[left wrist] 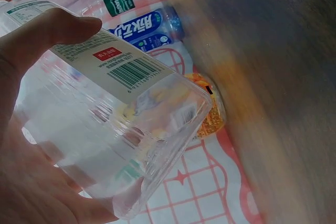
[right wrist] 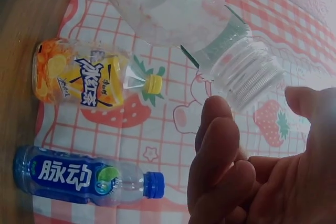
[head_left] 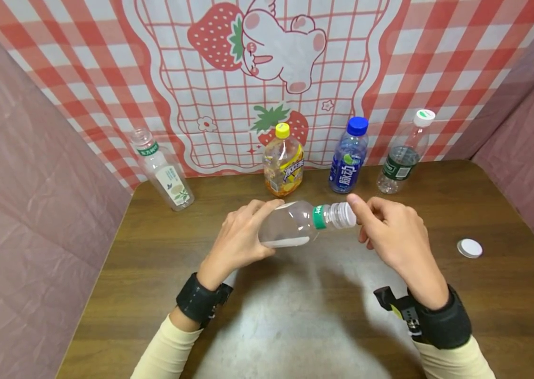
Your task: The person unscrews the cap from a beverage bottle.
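Note:
In the head view my left hand (head_left: 240,231) grips a clear plastic bottle (head_left: 290,223) round its body. The bottle lies nearly level, with its green-banded neck towards the right. The left wrist view shows its base and a barcode label (left wrist: 128,69). At the mouth is a pale ridged cap (right wrist: 257,80). Beside that cap my right hand (head_left: 392,231) has its thumb stretched out and its other fingers bent. In the right wrist view, the thumb tip (right wrist: 296,98) stands right at the cap's edge, with a gap between thumb and fingers.
Along the back stand an uncapped clear bottle (head_left: 164,173), a yellow-capped tea bottle (head_left: 284,163), a blue-capped bottle (head_left: 348,158) and a white-capped, green-labelled bottle (head_left: 401,158). A loose white cap (head_left: 470,248) lies on the wooden table (head_left: 295,326) at right. Behind hangs a checked cloth (head_left: 333,58).

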Tool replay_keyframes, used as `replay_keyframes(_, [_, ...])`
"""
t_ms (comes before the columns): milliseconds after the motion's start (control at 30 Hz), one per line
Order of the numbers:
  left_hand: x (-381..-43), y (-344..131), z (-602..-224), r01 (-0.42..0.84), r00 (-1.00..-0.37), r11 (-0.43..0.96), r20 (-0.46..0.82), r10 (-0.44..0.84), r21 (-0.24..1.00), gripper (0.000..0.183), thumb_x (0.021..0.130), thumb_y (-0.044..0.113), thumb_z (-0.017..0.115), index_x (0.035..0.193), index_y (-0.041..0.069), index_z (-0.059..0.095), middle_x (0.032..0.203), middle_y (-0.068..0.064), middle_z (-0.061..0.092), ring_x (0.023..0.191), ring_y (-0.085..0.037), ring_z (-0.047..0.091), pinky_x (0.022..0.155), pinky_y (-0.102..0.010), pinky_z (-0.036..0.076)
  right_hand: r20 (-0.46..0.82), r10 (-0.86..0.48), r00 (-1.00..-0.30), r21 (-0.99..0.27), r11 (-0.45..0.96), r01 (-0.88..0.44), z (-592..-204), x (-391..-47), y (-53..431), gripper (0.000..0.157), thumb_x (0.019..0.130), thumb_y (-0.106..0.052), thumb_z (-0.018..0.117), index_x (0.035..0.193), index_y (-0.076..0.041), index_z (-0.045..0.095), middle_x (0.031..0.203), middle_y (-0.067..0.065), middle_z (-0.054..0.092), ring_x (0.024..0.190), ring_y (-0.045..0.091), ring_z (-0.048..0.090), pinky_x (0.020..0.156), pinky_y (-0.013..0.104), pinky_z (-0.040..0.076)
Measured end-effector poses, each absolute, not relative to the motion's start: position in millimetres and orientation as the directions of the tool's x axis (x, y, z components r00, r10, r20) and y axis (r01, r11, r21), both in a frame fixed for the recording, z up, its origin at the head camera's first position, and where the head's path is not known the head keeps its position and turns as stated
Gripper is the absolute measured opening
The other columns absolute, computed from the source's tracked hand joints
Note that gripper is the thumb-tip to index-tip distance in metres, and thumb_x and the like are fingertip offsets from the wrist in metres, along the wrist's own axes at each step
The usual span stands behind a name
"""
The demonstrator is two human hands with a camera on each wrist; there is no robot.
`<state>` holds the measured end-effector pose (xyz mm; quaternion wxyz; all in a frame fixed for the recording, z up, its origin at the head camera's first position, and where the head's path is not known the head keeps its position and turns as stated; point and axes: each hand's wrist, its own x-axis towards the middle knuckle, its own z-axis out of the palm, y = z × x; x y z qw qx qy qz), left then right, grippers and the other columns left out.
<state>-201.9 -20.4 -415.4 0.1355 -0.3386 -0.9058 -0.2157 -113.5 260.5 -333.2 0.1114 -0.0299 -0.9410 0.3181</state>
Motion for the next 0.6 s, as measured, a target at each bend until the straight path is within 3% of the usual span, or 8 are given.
replay_keyframes(167, [-200.3,-19.6,-415.1,0.671,-0.731,0.693,0.39,0.559,0.265,0.104,0.056,0.034,0.098,0.149,0.032,0.049,0.121,-0.004,0.065,0.105,-0.028,0.068,0.085,-0.053,0.056,0.126,0.11,-0.986,-0.604,0.797,0.012,-332.8,-114.0,257.7,0.054,0.101,-0.065,0.048,0.097,-0.015,0.068,0.063,-0.004,0.069,0.058,0.014,0.064,0.053,0.032,0.039])
replay_keyframes(333, [-200.1,-19.4,-415.1,0.667,-0.734,0.699,0.384,0.56,0.256,0.104,0.057,0.034,0.097,0.149,0.032,0.049,0.121,-0.004,0.065,0.106,-0.028,0.067,0.087,-0.054,0.055,0.159,0.084,-0.984,-0.63,0.776,-0.036,-332.8,-113.6,253.8,0.049,0.099,-0.061,0.057,0.097,-0.013,0.068,0.065,-0.001,0.069,0.059,0.014,0.065,0.051,0.03,0.042])
replay_keyframes(500, [-199.3,-20.5,-415.0,0.661,-0.739,0.707,0.379,0.557,0.252,0.105,0.057,0.034,0.098,0.149,0.032,0.049,0.122,-0.003,0.065,0.106,-0.028,0.067,0.089,-0.054,0.054,0.259,-0.041,-0.965,-0.598,0.778,-0.194,-332.8,-113.1,257.2,0.03,0.098,-0.042,0.069,0.109,-0.014,0.07,0.076,0.001,0.07,0.062,0.011,0.065,0.052,0.027,0.046])
replay_keyframes(600, [-199.6,-21.0,-414.8,0.658,-0.743,0.708,0.377,0.554,0.257,0.105,0.057,0.034,0.098,0.15,0.032,0.048,0.122,-0.004,0.065,0.106,-0.028,0.067,0.088,-0.054,0.055,0.357,-0.126,-0.926,-0.542,0.779,-0.315,-333.0,-113.2,260.3,0.029,0.093,-0.028,0.077,0.118,-0.015,0.07,0.087,0.001,0.073,0.068,0.006,0.064,0.058,0.022,0.051])
